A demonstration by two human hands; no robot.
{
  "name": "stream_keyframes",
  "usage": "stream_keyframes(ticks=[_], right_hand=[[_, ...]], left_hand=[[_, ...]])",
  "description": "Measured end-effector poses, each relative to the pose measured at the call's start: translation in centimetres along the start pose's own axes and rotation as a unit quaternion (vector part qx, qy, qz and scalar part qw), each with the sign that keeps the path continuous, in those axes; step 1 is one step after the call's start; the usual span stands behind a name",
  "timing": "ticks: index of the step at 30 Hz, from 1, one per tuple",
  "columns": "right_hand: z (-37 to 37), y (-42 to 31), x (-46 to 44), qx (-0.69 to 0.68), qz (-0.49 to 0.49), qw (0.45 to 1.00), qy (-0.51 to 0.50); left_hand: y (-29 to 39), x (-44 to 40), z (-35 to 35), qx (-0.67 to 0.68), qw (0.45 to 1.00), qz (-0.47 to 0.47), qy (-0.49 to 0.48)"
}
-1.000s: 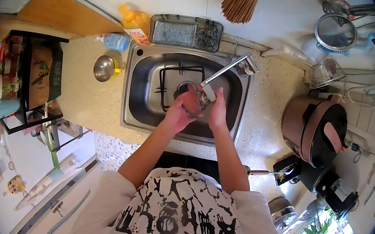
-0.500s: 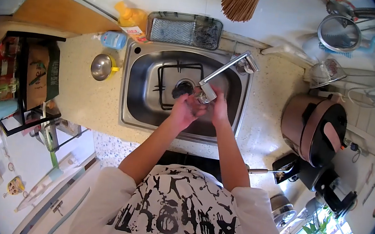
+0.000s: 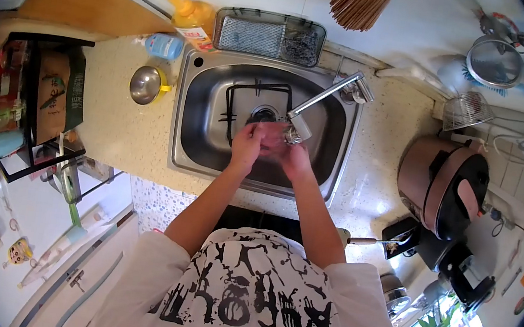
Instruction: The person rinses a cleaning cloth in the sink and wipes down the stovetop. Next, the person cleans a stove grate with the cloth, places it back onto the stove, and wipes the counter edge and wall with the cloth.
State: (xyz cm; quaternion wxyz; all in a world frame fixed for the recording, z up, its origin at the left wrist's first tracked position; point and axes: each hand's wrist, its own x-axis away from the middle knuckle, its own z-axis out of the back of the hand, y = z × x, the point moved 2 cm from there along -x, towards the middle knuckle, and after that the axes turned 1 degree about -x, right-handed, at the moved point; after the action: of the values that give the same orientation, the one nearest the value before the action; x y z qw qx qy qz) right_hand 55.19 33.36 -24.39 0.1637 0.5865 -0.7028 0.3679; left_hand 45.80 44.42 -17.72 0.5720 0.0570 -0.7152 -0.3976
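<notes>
My left hand (image 3: 247,146) and my right hand (image 3: 296,160) are close together over the sink (image 3: 177,140), under the end of the chrome faucet (image 3: 326,97). Their fingers meet just below the spout and are smeared by motion. Whether anything small lies between them is hidden. Behind the hands, a dark round drain piece (image 3: 264,114) shows in part at the sink's drain. A black wire rack (image 3: 229,97) lies on the sink bottom around it.
A steel bowl with a yellow handle (image 3: 146,85), a blue bottle (image 3: 164,46) and an orange bottle (image 3: 192,18) stand left of the sink. Behind it sits a glass-like tray (image 3: 251,37) with scouring pads. A pressure cooker (image 3: 419,176) stands at the right.
The view has shifted slightly, moving the sink a little right and up in the picture. My hands have drawn closer together beneath the spout, the right one now lower beside it.
</notes>
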Motion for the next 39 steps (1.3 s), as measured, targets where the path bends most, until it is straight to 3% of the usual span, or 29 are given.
stream_keyframes(ticks=[2, 4, 7, 10, 14, 16, 19, 20, 23, 24, 27, 28, 31, 32, 34, 35, 36, 39], right_hand=[[-0.8, -0.2, 0.7, -0.031, 0.014, 0.998, 0.051], [0.1, 0.2, 0.4, 0.011, 0.01, 1.0, 0.025], [-0.2, 0.0, 1.2, -0.017, -0.005, 1.0, 0.014], [-1.2, -0.9, 2.5, -0.027, -0.029, 0.999, 0.033], [0.1, -2.0, 2.2, 0.156, 0.038, 0.985, 0.063], [-0.6, -3.9, 2.8, 0.314, 0.051, 0.94, 0.128], [-1.0, -4.1, 2.7, 0.455, 0.064, 0.871, 0.174], [-0.8, -3.7, 2.5, 0.487, 0.067, 0.852, 0.182], [-2.1, -0.5, 3.5, 0.649, 0.21, 0.723, 0.113], [-3.2, -0.1, 4.6, 0.639, 0.264, 0.72, 0.062], [-4.2, 0.9, 6.3, 0.665, 0.408, 0.626, 0.002], [-3.3, 1.1, 6.1, 0.634, 0.432, 0.641, 0.007], [-0.6, 1.3, 5.7, 0.599, 0.393, 0.68, 0.155], [0.3, 1.4, 5.2, 0.528, 0.38, 0.733, 0.201], [-0.3, 0.8, 4.3, 0.305, 0.24, 0.893, 0.23], [-0.9, 0.6, 3.8, 0.18, 0.161, 0.941, 0.237], [-0.6, 0.9, 2.9, 0.092, 0.128, 0.969, 0.193], [0.8, 2.1, 1.2, 0.011, 0.052, 0.979, 0.196]], left_hand=[[-0.3, -0.9, 0.6, -0.017, 1.0, 0.008, 0.006], [-2.6, -3.4, 1.3, -0.032, 0.999, -0.02, -0.011], [-4.3, -4.0, 0.4, 0.23, 0.964, 0.081, -0.107], [-4.7, -4.0, -0.5, 0.348, 0.883, 0.171, -0.265], [-4.7, -3.5, -1.1, 0.293, 0.918, 0.144, -0.225], [-5.5, -4.0, -0.9, 0.214, 0.952, 0.076, -0.206], [-4.5, -2.9, -1.0, 0.122, 0.971, 0.093, -0.181], [-3.8, -2.2, -1.2, 0.17, 0.959, 0.09, -0.209], [-3.2, -1.6, -1.5, 0.29, 0.923, 0.06, -0.247], [-4.9, -3.0, -1.6, 0.317, 0.918, 0.04, -0.234], [-5.8, -3.8, -1.7, 0.309, 0.931, 0.025, -0.195], [-6.4, -4.5, -1.8, 0.303, 0.935, 0.024, -0.18], [-6.5, -4.9, -1.9, 0.294, 0.943, 0.057, -0.145], [-6.3, -4.7, -2.0, 0.292, 0.944, 0.074, -0.135], [-6.0, -4.9, -2.7, 0.28, 0.949, 0.085, -0.116], [-6.0, -5.0, -2.9, 0.274, 0.952, 0.091, -0.107], [-5.9, -5.2, -3.0, 0.236, 0.961, 0.092, -0.112], [-5.3, -5.0, -3.4, 0.143, 0.981, 0.081, -0.102]])
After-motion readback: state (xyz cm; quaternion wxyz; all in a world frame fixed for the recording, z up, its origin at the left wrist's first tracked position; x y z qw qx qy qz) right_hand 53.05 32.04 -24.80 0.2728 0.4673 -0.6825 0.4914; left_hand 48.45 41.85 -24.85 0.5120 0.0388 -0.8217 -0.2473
